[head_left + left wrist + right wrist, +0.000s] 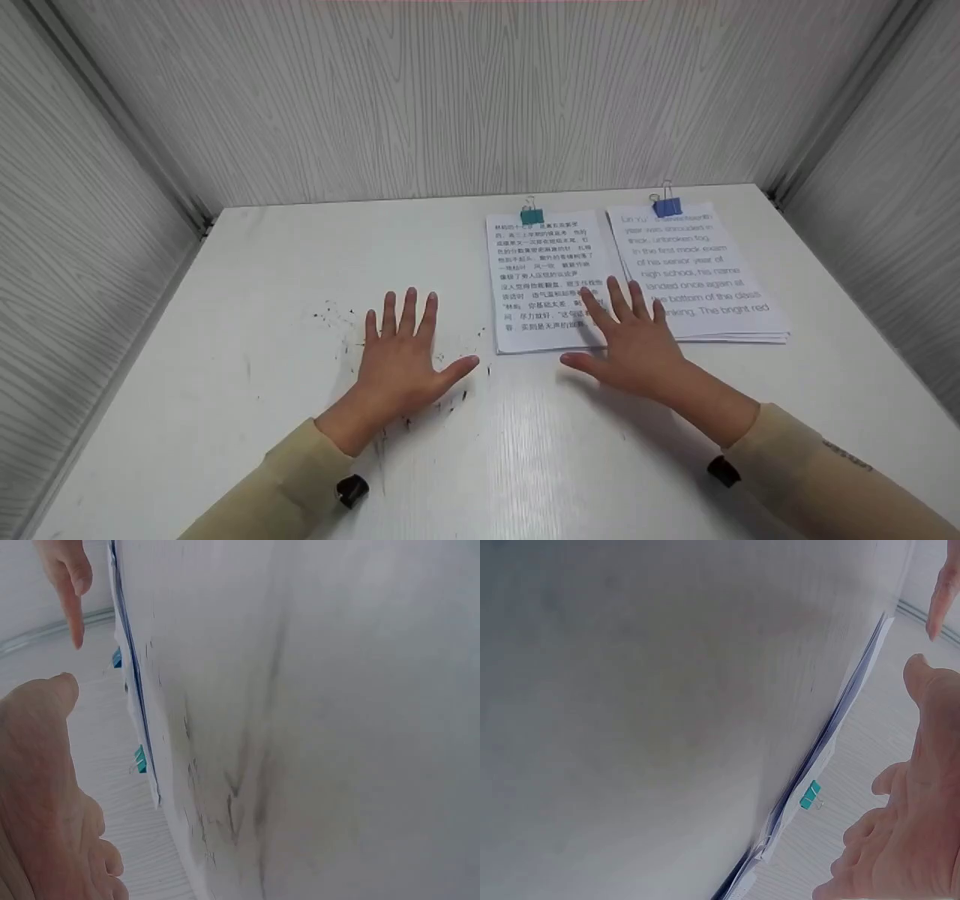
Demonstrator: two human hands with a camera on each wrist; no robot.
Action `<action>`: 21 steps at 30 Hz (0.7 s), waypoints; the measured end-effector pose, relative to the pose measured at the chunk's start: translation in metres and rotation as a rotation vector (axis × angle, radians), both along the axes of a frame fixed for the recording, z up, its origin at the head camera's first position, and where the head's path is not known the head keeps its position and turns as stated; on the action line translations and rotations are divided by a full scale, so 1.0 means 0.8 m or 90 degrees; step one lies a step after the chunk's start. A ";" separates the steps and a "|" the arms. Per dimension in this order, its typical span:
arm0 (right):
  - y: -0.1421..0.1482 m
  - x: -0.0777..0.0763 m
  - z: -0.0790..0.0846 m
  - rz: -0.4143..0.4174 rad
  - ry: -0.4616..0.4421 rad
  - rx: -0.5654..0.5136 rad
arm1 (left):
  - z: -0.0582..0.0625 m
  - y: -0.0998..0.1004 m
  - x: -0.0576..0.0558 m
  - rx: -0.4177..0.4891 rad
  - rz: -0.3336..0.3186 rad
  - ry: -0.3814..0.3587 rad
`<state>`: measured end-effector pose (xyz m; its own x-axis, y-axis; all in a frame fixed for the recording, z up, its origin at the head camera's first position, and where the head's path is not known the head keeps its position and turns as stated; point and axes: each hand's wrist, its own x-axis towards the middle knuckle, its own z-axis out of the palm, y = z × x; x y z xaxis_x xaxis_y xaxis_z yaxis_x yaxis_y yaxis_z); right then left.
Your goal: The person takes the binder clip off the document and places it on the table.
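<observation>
Two stacks of printed paper lie side by side on a white table. The left stack (544, 255) carries Chinese text and has a teal binder clip (532, 216) at its top edge. English text in larger print covers the right stack (697, 262), topped by a blue binder clip (667, 206). My left hand (401, 367) is spread, palm down, over the table left of the papers, holding nothing. My right hand (637, 349), fingers spread, hovers over the lower edges of both stacks and hides some text. Both wrist views show the hands raised above the tabletop.
The white table (262, 300) bears dark smudges and scratches (450, 401) around the left hand. Grey wood-grain panels (420, 97) enclose it at the back and on both sides. Black straps or devices (351, 491) sit under the sleeves.
</observation>
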<state>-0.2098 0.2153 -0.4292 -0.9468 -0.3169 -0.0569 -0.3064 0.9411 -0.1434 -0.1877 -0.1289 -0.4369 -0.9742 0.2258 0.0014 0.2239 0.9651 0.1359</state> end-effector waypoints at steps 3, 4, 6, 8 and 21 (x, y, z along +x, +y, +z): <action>0.001 -0.001 0.000 0.001 0.000 -0.001 | 0.001 0.002 -0.002 0.002 0.001 -0.003; 0.002 -0.001 0.001 0.000 0.000 -0.001 | 0.001 0.003 -0.003 0.005 0.000 -0.005; 0.003 -0.002 0.001 -0.002 -0.001 -0.002 | 0.002 0.006 -0.005 0.010 -0.003 -0.007; 0.005 -0.003 0.002 -0.005 -0.003 -0.003 | 0.002 0.010 -0.008 0.011 -0.009 -0.006; 0.020 -0.023 0.004 -0.011 -0.005 -0.026 | 0.005 0.041 -0.032 0.017 -0.037 0.020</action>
<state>-0.2284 0.2315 -0.4258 -0.9519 -0.3022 -0.0510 -0.2884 0.9397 -0.1840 -0.2133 -0.0959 -0.4326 -0.9589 0.2812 0.0384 0.2837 0.9466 0.1534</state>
